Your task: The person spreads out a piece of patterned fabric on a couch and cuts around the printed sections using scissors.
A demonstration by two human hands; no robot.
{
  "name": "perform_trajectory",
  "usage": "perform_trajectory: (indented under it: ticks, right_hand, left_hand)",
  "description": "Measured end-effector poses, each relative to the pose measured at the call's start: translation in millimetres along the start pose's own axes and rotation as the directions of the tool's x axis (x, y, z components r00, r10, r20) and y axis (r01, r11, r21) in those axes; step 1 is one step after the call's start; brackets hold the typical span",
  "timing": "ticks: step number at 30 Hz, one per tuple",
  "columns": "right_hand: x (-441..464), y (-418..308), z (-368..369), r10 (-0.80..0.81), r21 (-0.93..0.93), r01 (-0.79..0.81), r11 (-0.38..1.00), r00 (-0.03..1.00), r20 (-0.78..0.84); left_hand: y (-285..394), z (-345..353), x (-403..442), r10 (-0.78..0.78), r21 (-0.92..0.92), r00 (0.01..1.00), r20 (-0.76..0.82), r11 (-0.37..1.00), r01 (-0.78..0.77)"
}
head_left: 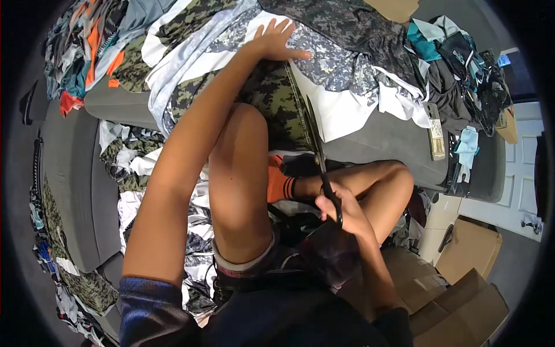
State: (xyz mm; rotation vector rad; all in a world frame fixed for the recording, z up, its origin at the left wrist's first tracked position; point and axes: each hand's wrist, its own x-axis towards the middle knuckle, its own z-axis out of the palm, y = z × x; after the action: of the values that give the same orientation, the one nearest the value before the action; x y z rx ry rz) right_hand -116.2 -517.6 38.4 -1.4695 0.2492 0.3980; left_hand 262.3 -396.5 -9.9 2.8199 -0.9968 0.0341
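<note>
My left hand (277, 41) lies flat with its fingers spread on camouflage and white fabric (341, 63) at the top middle. My right hand (342, 211) is wrapped round the black handles of long scissors (318, 155), whose blades point up and away from me. The blades lie partly apart beside the edge of a green camouflage fabric piece (277, 107). White fabric (335, 113) hangs just right of the blades. A narrow strip with small marks runs along the green piece's edge.
A grey couch (384, 144) bears piles of fabric. A phone-like object (436, 132) lies on its right part. Cardboard boxes (462, 306) stand at the lower right, near a white door (523, 168). My bent legs and an orange sock (278, 182) are below the fabric.
</note>
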Motion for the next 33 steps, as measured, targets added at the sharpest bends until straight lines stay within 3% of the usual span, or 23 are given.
perform_trajectory:
  ticks: [2,7,13,28,33]
  right_hand:
    - [8.9,-5.3,-4.4,-0.012,-0.095,0.012,0.995,1.000,-0.003]
    - [30.6,-14.2,-4.4,0.026,-0.132,-0.032,0.991,0.998,-0.048]
    - [45.1,-29.8,-0.1,0.059,-0.133,-0.067,0.989,0.996,-0.064]
    - [60.5,-41.3,2.6,0.066,-0.145,-0.087,0.986,0.987,-0.149]
    - [60.6,-42.2,4.5,0.060,-0.166,-0.089,0.982,0.983,-0.174]
  left_hand:
    - [-4.3,-0.2,4.6,0.015,0.065,1.000,0.003,0.998,-0.015]
    - [-16.8,3.4,3.4,0.078,0.036,0.994,-0.071,0.996,-0.076]
    - [-22.7,7.0,0.9,0.105,0.003,0.983,-0.154,0.994,-0.106]
    - [-19.4,1.1,-3.4,0.075,0.109,0.982,-0.172,0.992,-0.057]
    - [-12.9,-10.8,-9.9,0.061,-0.046,0.988,-0.144,0.997,-0.068]
